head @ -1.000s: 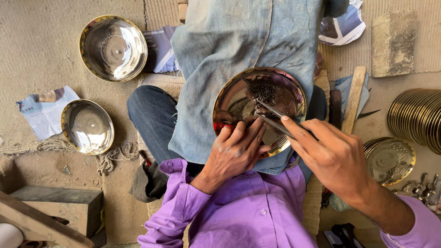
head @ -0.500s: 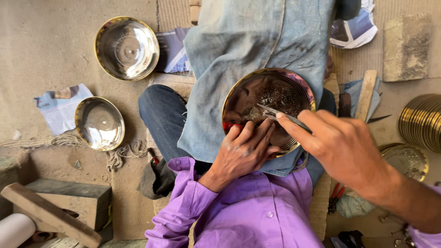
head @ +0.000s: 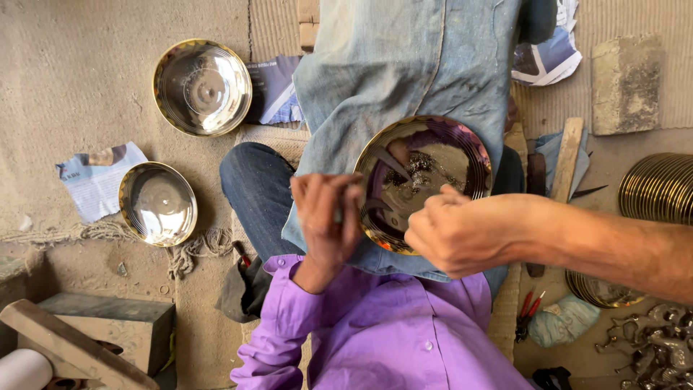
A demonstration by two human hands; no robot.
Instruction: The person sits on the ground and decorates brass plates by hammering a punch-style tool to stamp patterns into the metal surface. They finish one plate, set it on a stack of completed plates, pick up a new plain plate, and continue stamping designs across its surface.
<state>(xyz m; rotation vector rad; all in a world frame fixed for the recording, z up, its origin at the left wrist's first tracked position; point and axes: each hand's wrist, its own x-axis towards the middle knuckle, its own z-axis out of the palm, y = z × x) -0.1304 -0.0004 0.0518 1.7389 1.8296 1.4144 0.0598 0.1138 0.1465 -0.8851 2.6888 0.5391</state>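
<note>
shirt: purple, buttoned | left sleeve (head: 281, 318): long, cuffed | trousers (head: 253, 188): dark blue denim

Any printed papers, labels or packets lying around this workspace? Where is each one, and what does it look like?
Torn printed sheet: on the floor far left, beside the small metal bowl; white with blue and brown patches.
Printed paper: under the rim of the larger metal bowl; dark bluish grey.
Crumpled printed paper: top right beside a stone block; white and blue.

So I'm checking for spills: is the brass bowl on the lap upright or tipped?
Tipped. The brass bowl leans, its hollow facing the camera, the left hand at its rim, dark residue inside.
</note>
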